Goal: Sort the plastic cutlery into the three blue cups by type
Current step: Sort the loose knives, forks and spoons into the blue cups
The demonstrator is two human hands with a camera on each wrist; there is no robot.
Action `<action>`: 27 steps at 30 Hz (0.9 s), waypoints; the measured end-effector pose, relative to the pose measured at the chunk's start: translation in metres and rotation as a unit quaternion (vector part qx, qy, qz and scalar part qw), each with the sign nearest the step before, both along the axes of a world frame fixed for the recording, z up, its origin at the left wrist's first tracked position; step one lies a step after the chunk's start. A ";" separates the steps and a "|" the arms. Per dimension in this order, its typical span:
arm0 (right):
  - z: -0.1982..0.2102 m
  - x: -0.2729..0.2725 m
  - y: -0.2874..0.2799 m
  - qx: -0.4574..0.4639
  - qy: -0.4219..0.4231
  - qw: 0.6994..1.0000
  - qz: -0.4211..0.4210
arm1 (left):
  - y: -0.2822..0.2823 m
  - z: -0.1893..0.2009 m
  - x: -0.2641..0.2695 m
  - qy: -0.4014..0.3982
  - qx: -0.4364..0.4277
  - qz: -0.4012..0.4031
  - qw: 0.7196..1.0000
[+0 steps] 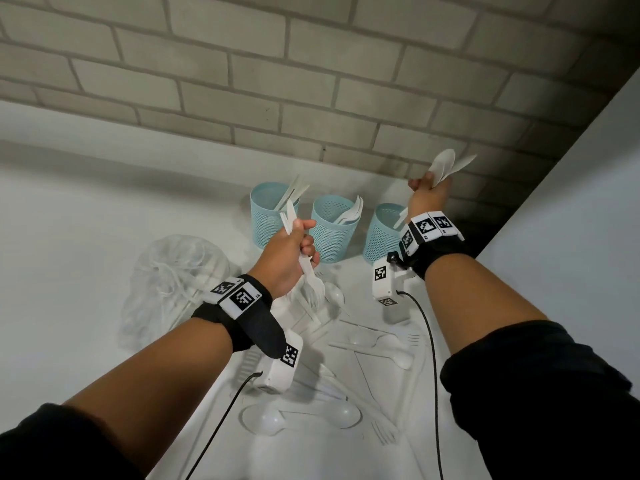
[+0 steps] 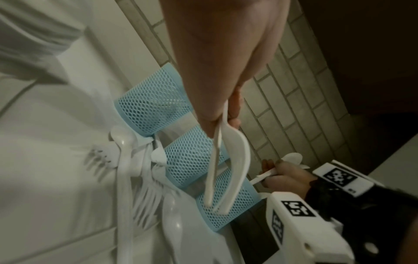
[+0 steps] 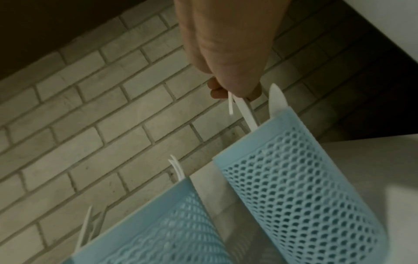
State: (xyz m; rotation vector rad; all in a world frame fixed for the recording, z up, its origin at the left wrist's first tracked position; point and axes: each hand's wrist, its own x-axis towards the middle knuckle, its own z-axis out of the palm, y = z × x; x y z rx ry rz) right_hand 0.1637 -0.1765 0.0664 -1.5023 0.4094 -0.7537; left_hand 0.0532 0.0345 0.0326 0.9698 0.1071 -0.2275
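Loose cutlery (image 1: 346, 362) litters the counter's (image 1: 69, 237) near edge; left hand (image 1: 289, 258) grips forks (image 1: 310, 282); right hand (image 1: 429, 192) clutches spoons (image 1: 446, 166) above the rightmost of three cups (image 1: 382, 237) by the back wall.

White tabletop (image 1: 69, 220) under a brick wall
Three blue cups (image 1: 330, 233), loose white cutlery (image 1: 367, 344) and a clear plastic bag (image 1: 173, 282) lie on it
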 end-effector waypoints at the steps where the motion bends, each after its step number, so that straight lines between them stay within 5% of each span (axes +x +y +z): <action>1: -0.004 0.001 -0.001 -0.008 0.016 1.000 0.005 | 0.000 0.000 0.000 0.002 -0.005 -0.002 1.000; 8: -0.015 0.001 -0.005 -0.014 0.052 0.998 0.042 | 0.006 0.005 -0.001 0.043 -0.078 -0.043 0.995; 21: -0.010 -0.012 -0.005 -0.013 0.041 0.998 0.036 | 0.017 0.006 -0.005 0.008 -0.076 -0.012 0.997; 27: 0.008 -0.037 0.014 -0.167 -0.061 0.984 -0.019 | 0.019 0.006 -0.006 0.004 -0.075 0.011 0.997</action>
